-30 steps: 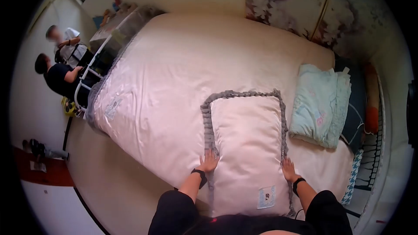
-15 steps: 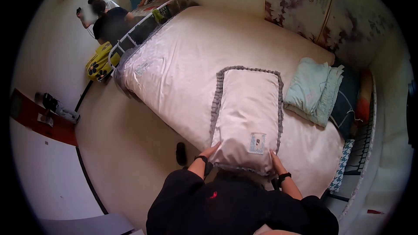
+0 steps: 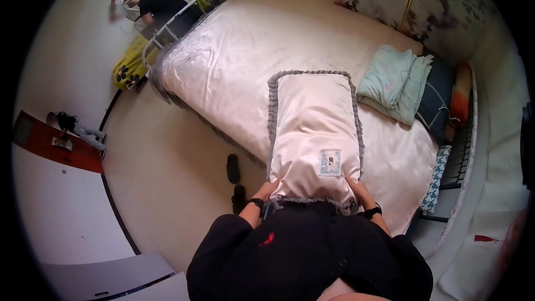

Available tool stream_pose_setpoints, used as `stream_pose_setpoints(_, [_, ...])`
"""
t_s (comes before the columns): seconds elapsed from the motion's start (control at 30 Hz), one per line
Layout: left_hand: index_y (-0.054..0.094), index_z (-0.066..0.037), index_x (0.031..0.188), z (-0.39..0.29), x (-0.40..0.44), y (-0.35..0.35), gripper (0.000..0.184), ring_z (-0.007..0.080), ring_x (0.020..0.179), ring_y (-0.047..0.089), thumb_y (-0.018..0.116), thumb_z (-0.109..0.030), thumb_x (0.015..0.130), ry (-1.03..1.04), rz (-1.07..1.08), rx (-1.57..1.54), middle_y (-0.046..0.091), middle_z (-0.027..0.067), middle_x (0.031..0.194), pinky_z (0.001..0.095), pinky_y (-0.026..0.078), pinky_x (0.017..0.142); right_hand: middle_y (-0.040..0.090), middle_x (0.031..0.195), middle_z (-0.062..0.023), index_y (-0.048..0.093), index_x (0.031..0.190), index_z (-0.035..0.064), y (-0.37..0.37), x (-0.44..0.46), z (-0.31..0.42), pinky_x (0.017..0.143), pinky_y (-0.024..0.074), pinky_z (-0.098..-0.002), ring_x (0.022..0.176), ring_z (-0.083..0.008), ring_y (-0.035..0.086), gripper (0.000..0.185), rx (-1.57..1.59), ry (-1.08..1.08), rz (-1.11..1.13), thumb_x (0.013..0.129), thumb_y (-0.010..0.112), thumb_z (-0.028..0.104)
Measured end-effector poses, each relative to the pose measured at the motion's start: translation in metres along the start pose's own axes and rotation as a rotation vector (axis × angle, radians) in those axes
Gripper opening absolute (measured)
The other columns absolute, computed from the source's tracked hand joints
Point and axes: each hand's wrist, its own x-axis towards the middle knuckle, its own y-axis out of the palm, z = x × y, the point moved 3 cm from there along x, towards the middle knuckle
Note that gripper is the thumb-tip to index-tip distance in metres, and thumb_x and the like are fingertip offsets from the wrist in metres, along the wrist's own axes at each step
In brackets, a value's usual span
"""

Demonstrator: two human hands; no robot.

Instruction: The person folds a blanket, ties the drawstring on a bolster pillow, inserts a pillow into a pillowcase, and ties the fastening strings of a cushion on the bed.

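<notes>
A pink satin pillow (image 3: pixel 312 117) with a grey ruffled edge and a blue patch lies on the pink bedspread (image 3: pixel 262 33), its near end against my body. My left hand (image 3: pixel 268 190) grips the pillow's near left corner, and my right hand (image 3: pixel 361 192) has hold of the near right corner. Some fingers of both hands are hidden by the fabric. To the right of the pillow is a folded pale green quilt (image 3: pixel 393 81), beside a dark pillow (image 3: pixel 436 97).
Two people (image 3: pixel 161 0) are beyond the white bed rail at upper left, near a yellow bag (image 3: pixel 129 67). Another person (image 3: pixel 75 128) is by the red door. Dark slippers (image 3: pixel 233 169) lie on the floor left of the bed.
From flat at the pillow's sides, my hands have moved to its near corners and closed on them. The pillow's near edge now shows, bunched. The view has shifted, and the people at upper left have moved.
</notes>
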Motion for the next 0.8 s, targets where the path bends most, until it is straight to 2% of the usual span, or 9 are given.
stream_pose_setpoints(0.07, [0.054, 0.011, 0.107, 0.018, -0.015, 0.000, 0.057, 0.0157, 0.070, 0.061, 0.061, -0.040, 0.083, -0.104, 0.032, 0.027, 0.063, 0.0104, 0.089, 0.0273, 0.049, 0.057, 0.064, 0.093, -0.0152, 0.059, 0.103, -0.0087, -0.007, 0.036, -0.108, 0.071, 0.0470, -0.0319, 0.083, -0.0207, 0.060, 0.056, 0.047, 0.031, 0.020, 0.079, 0.064, 0.042])
stream_pose_setpoints(0.27, [0.053, 0.011, 0.110, -0.019, -0.018, -0.015, 0.057, 0.0153, 0.072, 0.061, 0.062, -0.039, 0.083, -0.074, -0.021, 0.285, 0.063, 0.0108, 0.092, 0.0268, 0.049, 0.060, 0.062, 0.101, -0.0163, 0.058, 0.105, -0.0085, 0.019, -0.020, -0.045, 0.078, 0.0456, -0.0334, 0.093, -0.0227, 0.058, 0.055, -0.173, 0.055, -0.081, 0.078, 0.067, 0.039])
stream_pose_setpoints(0.33, [0.057, 0.013, 0.102, -0.067, -0.015, -0.017, 0.052, 0.0165, 0.070, 0.062, 0.066, -0.033, 0.079, 0.140, 0.077, 0.183, 0.064, 0.0139, 0.087, 0.0265, 0.048, 0.057, 0.064, 0.093, -0.0149, 0.060, 0.102, -0.0090, 0.025, -0.014, 0.011, 0.073, 0.0467, -0.0321, 0.087, -0.0200, 0.060, 0.050, -0.230, -0.083, -0.108, 0.079, 0.065, 0.035])
stream_pose_setpoints(0.4, [0.062, 0.006, 0.091, -0.142, -0.026, -0.010, 0.037, 0.0115, 0.054, 0.057, 0.065, -0.029, 0.079, 0.276, 0.106, 0.068, 0.062, 0.0074, 0.070, 0.0241, 0.043, 0.046, 0.065, 0.088, -0.0128, 0.060, 0.101, -0.0095, 0.032, -0.002, 0.078, 0.069, 0.0473, -0.0301, 0.082, -0.0164, 0.060, 0.045, 0.143, -0.140, -0.089, 0.081, 0.063, 0.031])
stream_pose_setpoints(0.5, [0.062, 0.003, 0.087, -0.265, 0.012, -0.010, 0.026, 0.0091, 0.056, 0.049, 0.057, -0.022, 0.082, 0.671, -0.044, 0.179, 0.057, 0.0009, 0.069, 0.0263, 0.038, 0.046, 0.066, 0.078, -0.0153, 0.063, 0.088, -0.0081, 0.034, 0.051, 0.197, 0.061, 0.0473, -0.0320, 0.070, -0.0182, 0.062, 0.038, -0.065, -0.528, -0.259, 0.081, 0.058, 0.029])
stream_pose_setpoints(0.57, [0.055, 0.009, 0.064, -0.361, -0.012, -0.004, 0.037, 0.0126, 0.049, 0.049, 0.059, -0.025, 0.080, 0.912, -0.208, 0.399, 0.054, 0.0062, 0.055, 0.0292, 0.038, 0.043, 0.060, 0.059, -0.0145, 0.061, 0.078, -0.0089, 0.027, 0.071, 0.283, 0.050, 0.0422, -0.0349, 0.055, -0.0128, 0.052, 0.043, -0.216, -0.687, -0.347, 0.082, 0.057, 0.034])
stream_pose_setpoints(0.67, [0.054, 0.004, 0.054, -0.445, -0.096, 0.002, 0.042, 0.0144, 0.031, 0.044, 0.060, -0.027, 0.081, 1.174, -0.018, 0.105, 0.051, 0.0077, 0.047, 0.0290, 0.031, 0.029, 0.051, 0.053, -0.0197, 0.060, 0.079, -0.0087, 0.021, 0.045, 0.370, 0.048, 0.0405, -0.0355, 0.051, -0.0136, 0.051, 0.045, -0.243, -0.986, -0.499, 0.082, 0.060, 0.036])
stream_pose_setpoints(0.73, [0.059, 0.006, 0.069, -0.467, -0.119, -0.012, 0.032, 0.0138, 0.038, 0.049, 0.059, -0.023, 0.083, 1.409, -0.108, 0.335, 0.055, 0.0101, 0.054, 0.0269, 0.037, 0.034, 0.059, 0.060, -0.0171, 0.063, 0.087, -0.0059, 0.036, 0.009, 0.394, 0.052, 0.0438, -0.0314, 0.056, -0.0123, 0.056, 0.034, -0.159, -1.110, -0.544, 0.084, 0.060, 0.028])
stream_pose_setpoints(0.8, [0.059, 0.006, 0.105, -0.468, -0.113, -0.020, 0.028, 0.0155, 0.067, 0.059, 0.056, -0.010, 0.083, 1.794, -0.462, 0.731, 0.063, 0.0091, 0.078, 0.0259, 0.047, 0.054, 0.062, 0.063, -0.0128, 0.064, 0.088, -0.0038, 0.046, -0.008, 0.392, 0.054, 0.0448, -0.0290, 0.058, -0.0118, 0.056, 0.034, 0.034, -1.129, -0.511, 0.084, 0.061, 0.029])
